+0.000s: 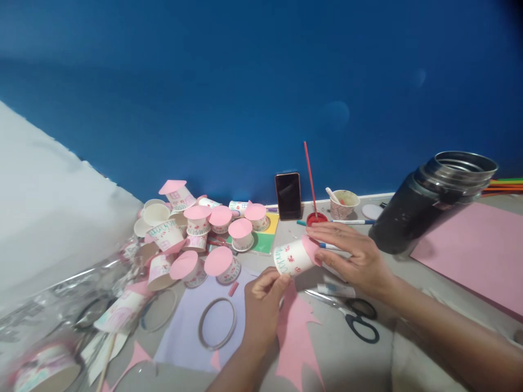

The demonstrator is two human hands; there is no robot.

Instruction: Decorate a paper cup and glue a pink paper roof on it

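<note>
A white paper cup (291, 258) with red flowers and a green scribbled border lies tilted on its side in the air between my hands. My left hand (266, 294) is closed on its lower side near the rim. A pink paper disc (311, 250) covers the cup's base, and my right hand (355, 256) presses its fingers against that disc. Cut pink paper scraps (297, 337) lie below the cup. Next to them rest scissors (347, 313) with black handles and a small clear tube (335, 290).
Several decorated cups with pink tops (220, 261) crowd the left. A roll of tape (217, 323) lies on lilac paper (183, 332). Behind stand a phone (288, 196), a red pot (317, 219) and a paper cup (344, 205). A dark flask (425, 204) and pink sheet (474, 256) occupy the right.
</note>
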